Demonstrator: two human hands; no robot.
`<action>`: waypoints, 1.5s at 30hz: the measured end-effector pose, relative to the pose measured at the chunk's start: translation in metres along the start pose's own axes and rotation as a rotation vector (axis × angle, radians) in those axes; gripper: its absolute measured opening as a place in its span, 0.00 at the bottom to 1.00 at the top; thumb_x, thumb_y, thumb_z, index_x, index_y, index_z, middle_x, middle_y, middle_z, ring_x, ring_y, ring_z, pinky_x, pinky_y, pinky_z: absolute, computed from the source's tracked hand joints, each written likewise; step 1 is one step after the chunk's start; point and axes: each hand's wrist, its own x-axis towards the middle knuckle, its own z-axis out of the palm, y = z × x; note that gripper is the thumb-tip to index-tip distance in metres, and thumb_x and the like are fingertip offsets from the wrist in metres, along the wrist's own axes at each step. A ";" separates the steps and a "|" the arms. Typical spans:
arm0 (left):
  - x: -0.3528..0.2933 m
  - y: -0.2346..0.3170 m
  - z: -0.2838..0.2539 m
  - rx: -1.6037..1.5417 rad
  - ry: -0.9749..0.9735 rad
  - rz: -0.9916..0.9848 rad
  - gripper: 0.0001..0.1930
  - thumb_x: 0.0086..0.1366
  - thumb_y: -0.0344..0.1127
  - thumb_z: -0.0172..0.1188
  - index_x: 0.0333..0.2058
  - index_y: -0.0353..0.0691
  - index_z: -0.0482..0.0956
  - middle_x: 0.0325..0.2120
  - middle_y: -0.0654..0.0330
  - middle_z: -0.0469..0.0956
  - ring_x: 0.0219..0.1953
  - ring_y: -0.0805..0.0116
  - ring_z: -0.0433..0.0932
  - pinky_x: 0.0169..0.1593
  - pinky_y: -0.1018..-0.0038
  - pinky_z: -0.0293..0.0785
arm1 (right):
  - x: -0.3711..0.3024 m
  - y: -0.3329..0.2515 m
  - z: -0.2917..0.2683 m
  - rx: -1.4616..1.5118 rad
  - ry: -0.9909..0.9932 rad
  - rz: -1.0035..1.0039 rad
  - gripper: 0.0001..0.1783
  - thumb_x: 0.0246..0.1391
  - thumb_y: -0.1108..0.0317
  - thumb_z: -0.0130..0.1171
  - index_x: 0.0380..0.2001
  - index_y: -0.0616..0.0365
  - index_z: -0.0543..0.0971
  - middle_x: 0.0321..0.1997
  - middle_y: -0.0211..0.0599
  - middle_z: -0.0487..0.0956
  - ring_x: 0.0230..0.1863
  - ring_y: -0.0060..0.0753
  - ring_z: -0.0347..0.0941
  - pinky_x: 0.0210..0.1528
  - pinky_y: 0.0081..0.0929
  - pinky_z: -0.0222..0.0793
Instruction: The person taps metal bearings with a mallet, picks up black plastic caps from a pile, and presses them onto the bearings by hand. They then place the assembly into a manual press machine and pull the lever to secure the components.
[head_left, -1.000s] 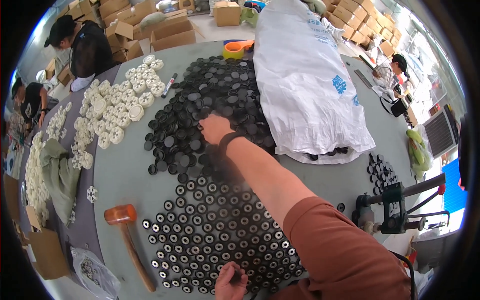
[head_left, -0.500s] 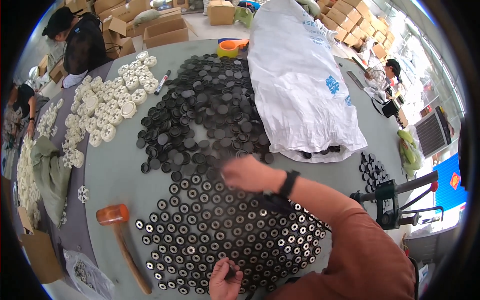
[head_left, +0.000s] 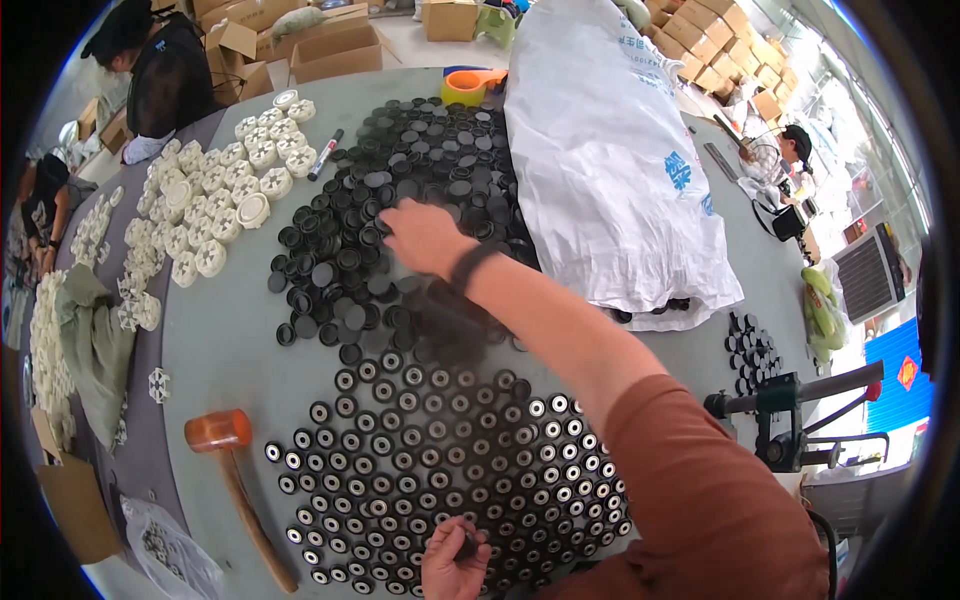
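Note:
My right hand (head_left: pixel 425 236) reaches over a heap of small black round caps (head_left: pixel 340 225), its fingers drawn together on a cap at the heap's left part. Close to the front edge, my left hand (head_left: pixel 452 562) is closed around a small black round cap (head_left: pixel 466 547). Many black wheels with metal ring centres (head_left: pixel 385 465) lie flat in a spread between the two hands. My right forearm, with a dark wristband (head_left: pixel 470 265), crosses above some of them and hides part of the heap.
A mallet (head_left: pixel 220 432) lies at left, near white plastic parts (head_left: pixel 225 190) and a marker (head_left: pixel 325 155). A white sack (head_left: pixel 615 180) spills caps. Orange-yellow tape dispenser (head_left: pixel 465 88) stands far back; a metal press (head_left: pixel 780 400) is at right. Other people (head_left: pixel 165 75) work nearby.
My right hand has moved away from the wheels, up and left onto the heap of caps. My left hand stays near the front edge, still closed on its cap.

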 end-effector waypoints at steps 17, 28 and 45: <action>0.043 0.020 -0.014 -0.364 -0.171 -0.027 0.20 0.64 0.52 0.45 0.38 0.40 0.73 0.32 0.55 0.74 0.38 0.53 0.73 0.40 0.54 0.76 | -0.085 -0.083 -0.053 0.561 -0.554 -0.109 0.20 0.39 0.58 0.64 0.34 0.58 0.74 0.28 0.40 0.77 0.31 0.35 0.74 0.34 0.29 0.69; 0.018 0.006 -0.007 -0.178 -0.163 -0.090 0.11 0.66 0.39 0.47 0.30 0.38 0.71 0.30 0.58 0.73 0.34 0.63 0.72 0.30 0.73 0.75 | 0.032 0.060 0.008 -0.112 -0.110 0.143 0.11 0.44 0.66 0.58 0.31 0.61 0.78 0.32 0.48 0.77 0.35 0.47 0.75 0.37 0.37 0.72; 0.002 0.000 -0.020 -0.169 -0.107 -0.107 0.13 0.64 0.45 0.48 0.29 0.41 0.71 0.27 0.61 0.71 0.31 0.64 0.70 0.24 0.74 0.71 | -0.125 0.012 -0.077 0.383 0.068 0.354 0.13 0.46 0.62 0.58 0.28 0.62 0.78 0.24 0.44 0.78 0.27 0.44 0.75 0.32 0.32 0.70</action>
